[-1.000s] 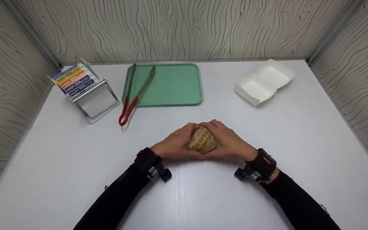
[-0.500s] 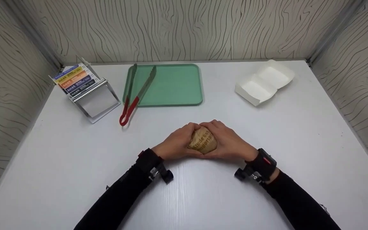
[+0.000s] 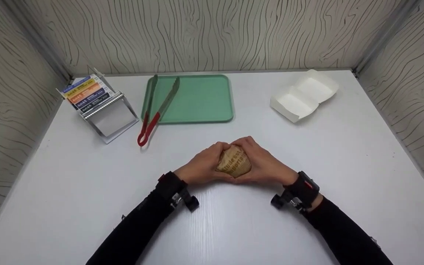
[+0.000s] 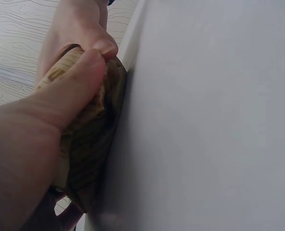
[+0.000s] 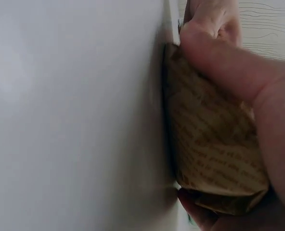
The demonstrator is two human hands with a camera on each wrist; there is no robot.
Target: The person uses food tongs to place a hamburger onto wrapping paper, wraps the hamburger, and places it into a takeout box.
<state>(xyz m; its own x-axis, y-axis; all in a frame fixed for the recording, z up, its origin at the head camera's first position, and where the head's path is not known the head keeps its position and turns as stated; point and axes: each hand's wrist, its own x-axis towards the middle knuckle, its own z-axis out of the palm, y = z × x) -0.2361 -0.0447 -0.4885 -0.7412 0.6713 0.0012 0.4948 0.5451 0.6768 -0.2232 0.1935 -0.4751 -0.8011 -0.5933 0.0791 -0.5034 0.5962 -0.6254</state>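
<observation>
Both hands hold a round bundle wrapped in printed brown paper (image 3: 235,162) at the middle of the white table. The left hand (image 3: 204,165) curls around its left side, and the right hand (image 3: 265,163) around its right side. Thumbs meet at the near side, fingers at the far side. In the left wrist view, the left thumb presses along the paper bundle (image 4: 89,149), close to the table surface. The right wrist view shows the paper bundle (image 5: 212,139) with folded paper at its lower end. What the paper wraps is hidden.
A green tray (image 3: 201,99) stands at the back, with red-handled tongs (image 3: 153,123) lying partly across its left side. Further left is a metal rack (image 3: 110,117) with coloured packets (image 3: 87,94). An open white food box (image 3: 300,99) sits at the back right. Patterned walls enclose the table.
Both hands stay around the paper bundle in nearly the same place. The right hand's fingers shift very slightly; nothing else visibly moves on the table.
</observation>
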